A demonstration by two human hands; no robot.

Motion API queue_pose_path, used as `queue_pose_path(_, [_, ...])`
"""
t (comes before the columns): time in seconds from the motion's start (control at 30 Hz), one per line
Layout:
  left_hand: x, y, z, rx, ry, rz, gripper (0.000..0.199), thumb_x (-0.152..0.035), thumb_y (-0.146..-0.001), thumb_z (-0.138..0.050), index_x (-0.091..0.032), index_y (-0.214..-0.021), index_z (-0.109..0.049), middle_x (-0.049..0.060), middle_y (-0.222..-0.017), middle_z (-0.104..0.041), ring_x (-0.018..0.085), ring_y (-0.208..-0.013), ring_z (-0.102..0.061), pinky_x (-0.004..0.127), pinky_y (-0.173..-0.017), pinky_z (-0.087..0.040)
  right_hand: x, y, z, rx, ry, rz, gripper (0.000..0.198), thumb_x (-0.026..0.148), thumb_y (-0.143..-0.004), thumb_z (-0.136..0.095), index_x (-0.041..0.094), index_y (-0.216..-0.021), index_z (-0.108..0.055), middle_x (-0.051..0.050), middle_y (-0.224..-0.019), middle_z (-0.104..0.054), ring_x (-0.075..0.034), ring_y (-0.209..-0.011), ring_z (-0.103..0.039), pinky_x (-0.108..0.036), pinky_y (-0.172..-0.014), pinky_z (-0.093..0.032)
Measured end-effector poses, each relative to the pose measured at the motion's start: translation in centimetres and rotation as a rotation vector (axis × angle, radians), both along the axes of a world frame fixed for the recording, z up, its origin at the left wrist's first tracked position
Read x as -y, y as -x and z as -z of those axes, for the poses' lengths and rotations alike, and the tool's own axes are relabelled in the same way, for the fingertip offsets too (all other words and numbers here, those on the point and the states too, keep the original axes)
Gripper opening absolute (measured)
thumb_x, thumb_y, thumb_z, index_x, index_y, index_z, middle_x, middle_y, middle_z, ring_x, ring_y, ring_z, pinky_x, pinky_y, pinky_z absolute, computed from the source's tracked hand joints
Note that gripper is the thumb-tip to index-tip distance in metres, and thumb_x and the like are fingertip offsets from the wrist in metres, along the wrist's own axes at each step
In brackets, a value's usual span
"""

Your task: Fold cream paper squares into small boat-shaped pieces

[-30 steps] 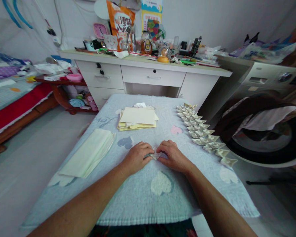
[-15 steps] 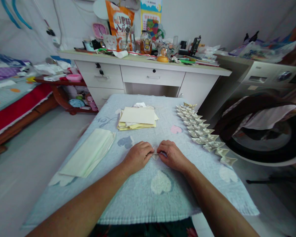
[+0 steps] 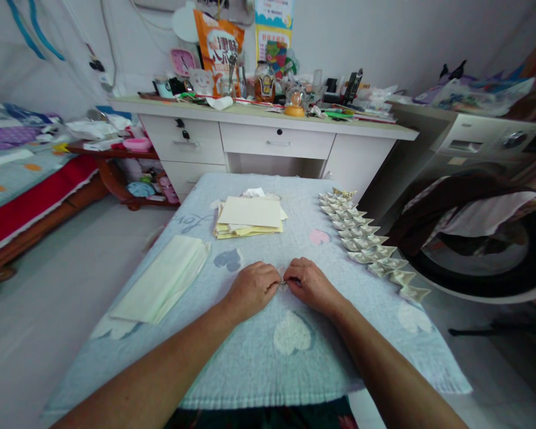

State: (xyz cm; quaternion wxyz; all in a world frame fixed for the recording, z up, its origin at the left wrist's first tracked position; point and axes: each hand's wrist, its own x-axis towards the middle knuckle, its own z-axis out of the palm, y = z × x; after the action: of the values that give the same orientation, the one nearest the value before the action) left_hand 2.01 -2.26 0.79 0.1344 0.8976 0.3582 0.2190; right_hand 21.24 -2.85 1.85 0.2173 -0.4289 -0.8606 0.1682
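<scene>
My left hand (image 3: 256,287) and my right hand (image 3: 311,282) meet over the middle of the cloth-covered table. Between their pinched fingertips is a small piece of folded paper (image 3: 283,283), mostly hidden by the fingers. Both hands are closed on it, one from each side. On the right edge of the table stands a row of several folded paper pieces (image 3: 361,230) with pointed ends, packed one behind another. Beyond my hands lies a stack of cream and yellow paper sheets (image 3: 250,211). A pile of long pale-green paper (image 3: 163,279) rests to the left.
A blue cloth (image 3: 232,369) with heart patterns covers the table. Behind it stands a white desk (image 3: 277,140) crowded with a honey-coloured jar (image 3: 264,82), an orange bag (image 3: 218,47) and other items. A washing machine (image 3: 473,134) with laundry in its open door is at the right.
The folded paper between my fingertips looks narrower and flatter than before. My hands keep their pinch on it, and the whole view has shifted slightly.
</scene>
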Motion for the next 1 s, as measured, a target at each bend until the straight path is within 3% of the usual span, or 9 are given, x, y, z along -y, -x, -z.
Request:
queue_pose_path(0.43, [-0.27,0.27,-0.11,0.038,0.075,-0.118,0.008,-0.017,-0.084,-0.057,-0.018,-0.080,-0.063,0.003,-0.084,-0.059,0.019,-0.086,-0.053,0.031,-0.078,-0.041,-0.01,0.01,-0.06,0.016,0.029,0.032,0.016,0.006,-0.082,-0.054,0.018,-0.084,-0.065,-0.002,-0.080,-0.061,-0.015,-0.080,-0.053,-0.026,-0.075,-0.035])
queue_pose_path(0.67, [-0.36,0.06,-0.33,0.023,0.116,-0.166,0.012,-0.018,-0.084,-0.054,-0.019,-0.077,-0.063,0.003,-0.083,-0.057,0.019,-0.086,-0.052,0.032,-0.079,-0.040,0.25,-0.07,-0.63,0.102,0.087,0.167,0.005,0.015,-0.084,-0.058,0.017,-0.082,-0.062,-0.003,-0.081,-0.058,-0.016,-0.082,-0.050,-0.027,-0.076,-0.032])
queue_pose_path(1.0, [-0.23,-0.02,-0.20,-0.019,0.121,-0.266,0.014,-0.025,-0.086,-0.053,-0.020,-0.077,-0.062,0.004,-0.086,-0.056,0.020,-0.089,-0.051,0.034,-0.081,-0.038,0.30,0.24,-0.87,0.210,0.143,0.283,0.016,0.025,-0.092,-0.051,0.018,-0.086,-0.064,-0.005,-0.092,-0.056,-0.018,-0.090,-0.046,-0.030,-0.076,-0.028])
